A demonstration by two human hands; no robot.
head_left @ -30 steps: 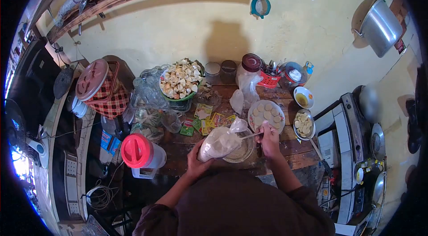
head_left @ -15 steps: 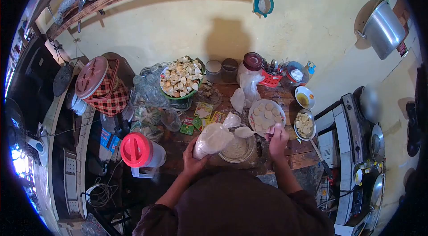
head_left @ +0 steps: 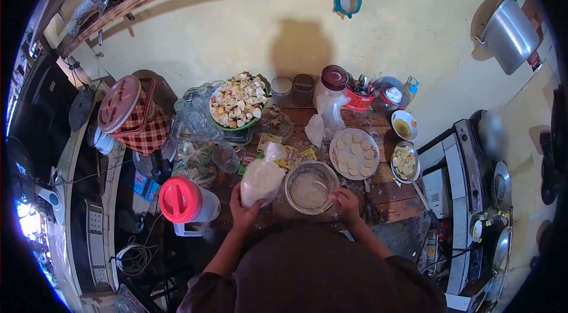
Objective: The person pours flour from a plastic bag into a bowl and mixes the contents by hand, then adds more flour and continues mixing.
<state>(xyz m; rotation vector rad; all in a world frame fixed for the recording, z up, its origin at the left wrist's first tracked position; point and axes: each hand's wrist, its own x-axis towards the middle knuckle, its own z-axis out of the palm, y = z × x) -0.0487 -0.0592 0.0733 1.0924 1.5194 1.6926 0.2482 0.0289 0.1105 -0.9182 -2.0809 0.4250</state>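
Note:
My left hand is closed around the side of a clear plastic bag of pale powder, which looks like flour. Its gathered top points away from me. Just right of the bag stands a round metal bowl with pale powder inside. At that bowl's right rim, my right hand grips a spoon, whose head lies inside the bowl. Beyond my right hand is a patterned plate bearing several flat round pale pieces. Scissors with dark handles lie right of this hand.
A jug with a red lid stands at the left. Behind are a heaped bowl of cut pieces, small packets and a dark-lidded jar. To the right are a bowl of pale slices, a bowl of yellowish liquid and a stove.
The spoon has gone from above the bowl, near the bag's opening, down into the bowl. My right hand has moved left and nearer. The bag has shifted left, away from over the bowl.

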